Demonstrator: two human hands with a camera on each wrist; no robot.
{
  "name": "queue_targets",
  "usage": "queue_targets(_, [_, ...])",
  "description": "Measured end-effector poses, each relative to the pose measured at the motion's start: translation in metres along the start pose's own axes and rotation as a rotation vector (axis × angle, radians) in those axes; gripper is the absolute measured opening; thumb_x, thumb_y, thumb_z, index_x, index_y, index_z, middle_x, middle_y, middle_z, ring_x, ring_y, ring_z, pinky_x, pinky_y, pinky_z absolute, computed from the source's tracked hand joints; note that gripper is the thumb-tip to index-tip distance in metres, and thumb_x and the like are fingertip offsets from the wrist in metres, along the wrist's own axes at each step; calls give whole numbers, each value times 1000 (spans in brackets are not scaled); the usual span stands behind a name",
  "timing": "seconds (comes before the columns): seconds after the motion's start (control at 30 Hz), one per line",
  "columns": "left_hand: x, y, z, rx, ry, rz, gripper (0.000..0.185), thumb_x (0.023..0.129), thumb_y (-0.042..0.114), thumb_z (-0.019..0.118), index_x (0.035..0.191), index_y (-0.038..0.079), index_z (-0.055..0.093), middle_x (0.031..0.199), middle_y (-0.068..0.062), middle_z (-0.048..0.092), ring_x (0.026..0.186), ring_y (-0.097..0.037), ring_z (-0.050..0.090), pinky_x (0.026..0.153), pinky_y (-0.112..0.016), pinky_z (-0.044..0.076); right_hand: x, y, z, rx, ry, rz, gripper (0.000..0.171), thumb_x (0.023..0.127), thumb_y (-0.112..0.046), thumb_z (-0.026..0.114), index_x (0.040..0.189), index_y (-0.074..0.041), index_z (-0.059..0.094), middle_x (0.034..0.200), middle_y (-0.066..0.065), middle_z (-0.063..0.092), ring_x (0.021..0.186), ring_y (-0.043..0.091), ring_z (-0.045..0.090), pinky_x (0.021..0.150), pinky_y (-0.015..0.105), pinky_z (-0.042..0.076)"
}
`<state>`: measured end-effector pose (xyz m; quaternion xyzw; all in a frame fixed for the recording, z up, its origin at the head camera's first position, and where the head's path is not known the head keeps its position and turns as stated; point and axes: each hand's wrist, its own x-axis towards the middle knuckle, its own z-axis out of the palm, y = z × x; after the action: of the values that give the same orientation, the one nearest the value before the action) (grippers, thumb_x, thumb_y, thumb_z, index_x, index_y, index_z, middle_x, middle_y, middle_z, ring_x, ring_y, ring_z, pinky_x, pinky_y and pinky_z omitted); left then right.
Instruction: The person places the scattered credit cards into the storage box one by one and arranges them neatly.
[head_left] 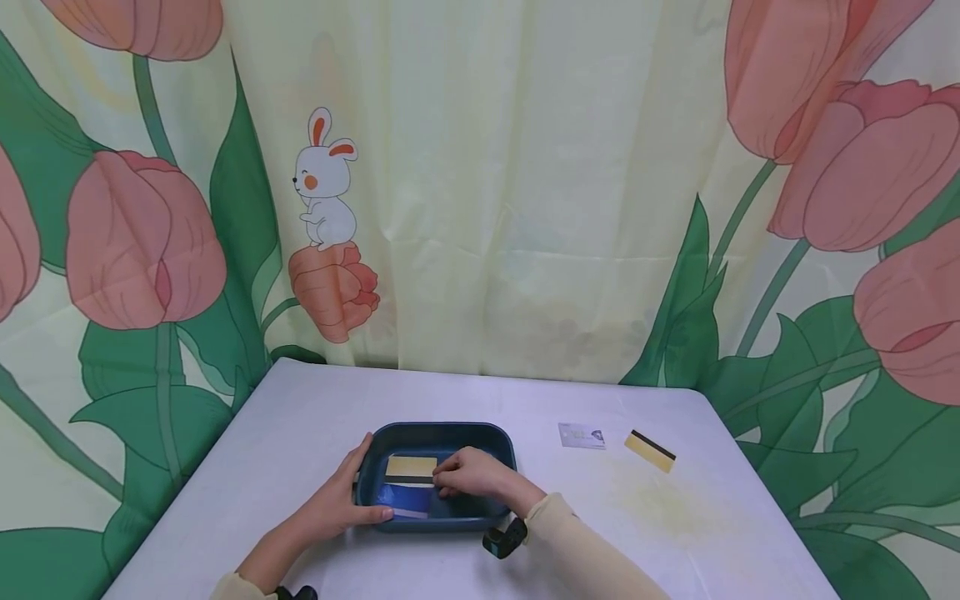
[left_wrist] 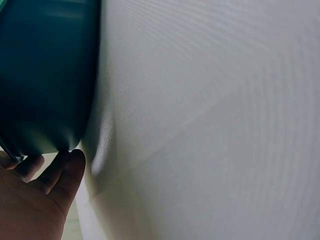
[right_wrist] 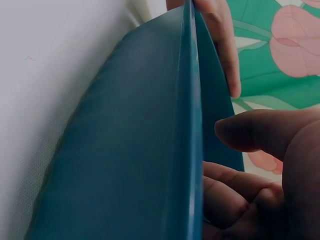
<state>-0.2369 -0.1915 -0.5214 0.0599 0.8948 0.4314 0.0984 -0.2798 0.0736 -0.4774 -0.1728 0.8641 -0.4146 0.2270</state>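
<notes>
Dark teal plastic tray near the front middle of the white-clothed table; everything else placed from it. Left hand on the tray's left wall, thumb hooked over the front-left rim, fingers curled along the outside: gripping and steadying it. Right hand reaching over the right side into the tray, fingertips bent down onto the cards inside; pinching one or merely pressing, cannot tell. Inside the tray: a pale yellow card toward the back, a blue card nearer the front with a light strip at its edge.

Probably best done by keeping the left grip firm so the tray stays put, then sliding a card toward a wall to lift an edge, since flat cards on smooth plastic resist a straight pinch.

Tray: smooth, slightly glossy, rounded corners, thin upright rim. Cards: thin, rigid, rectangular. Right of the tray, well apart: a white printed card, and further right a yellow card with a dark stripe. Tablecloth: fine woven texture, faintly creased.
</notes>
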Motion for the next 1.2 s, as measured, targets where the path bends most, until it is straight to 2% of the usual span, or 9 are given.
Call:
queue_targets(0.13, [0,-1,0,-1,4,-2,128,79,51,86,168,17,1,170,-25,14,149,-50,30,115,-71,32,0,1,-3,-3,-17,-10,27,99,-19,68,115,0,77,96,9,78,86,23,74,81,32,60])
queue_targets(0.37, [2,-2,1,-8,9,-1,128,78,51,87,168,18,2,170,-24,15,147,-49,33,115,-70,33,-1,1,-15,10,-17,-41,28,99,-19,65,115,1,77,101,12,79,92,26,75,87,40,61])
queue_targets(0.57, [1,-3,1,6,16,1,128,78,51,86,168,17,2,170,-25,14,148,-51,31,115,-71,33,-3,2,-28,31,-12,-66,34,100,-22,64,122,3,74,104,13,79,96,25,76,87,38,62])
queue_targets(0.93, [1,2,1,9,11,-1,128,78,52,86,168,17,2,170,-26,13,149,-54,28,115,-72,31,-9,14,-74,285,50,-18,44,105,-23,60,131,13,64,121,25,73,109,31,74,96,41,59])
queue_targets(1.2, [1,1,1,2,11,3,128,78,51,87,168,16,2,170,-26,13,149,-54,28,115,-72,32,-14,36,-97,376,80,-7,46,107,-20,55,136,15,58,129,29,68,116,32,72,98,37,58])
